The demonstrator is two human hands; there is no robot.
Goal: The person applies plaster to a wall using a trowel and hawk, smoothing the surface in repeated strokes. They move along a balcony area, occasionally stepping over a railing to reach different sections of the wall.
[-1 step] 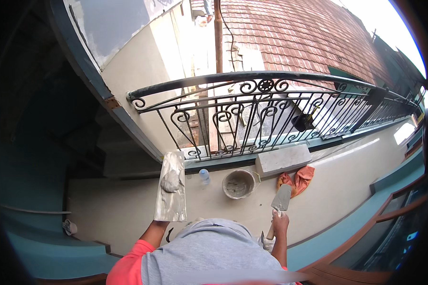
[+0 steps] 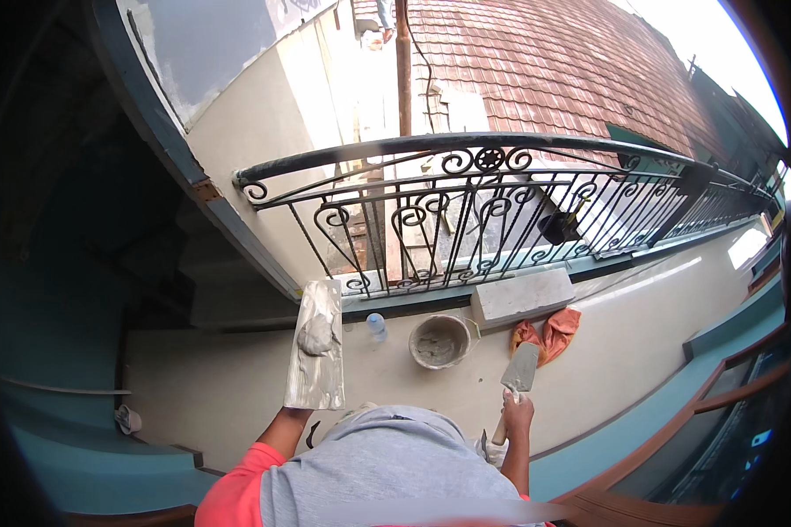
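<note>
My left hand [image 2: 296,413] holds a long, pale plastering board [image 2: 329,386] by its near end; its fingers are mostly hidden under it. A grey lump of wet mortar [image 2: 315,335] sits midway along the board, with smears around it. On the right, my right hand [image 2: 518,409] is closed round the handle of a trowel [image 2: 521,367], its grey blade pointing away from me. Between the two, a bucket [image 2: 439,342] with grey mortar inside stands on the floor. A clear plastic bottle [image 2: 377,325] is beside it, nearer the board.
A white block [image 2: 524,297] lies against the low ledge, and a crumpled orange-red sack [image 2: 557,335] is just beyond the trowel. A black wrought-iron railing [image 2: 466,140] runs along the far edge. Tiled roofing [image 2: 536,70] and another person's leg [image 2: 385,13] show past it. A white container [image 2: 128,420] sits far left.
</note>
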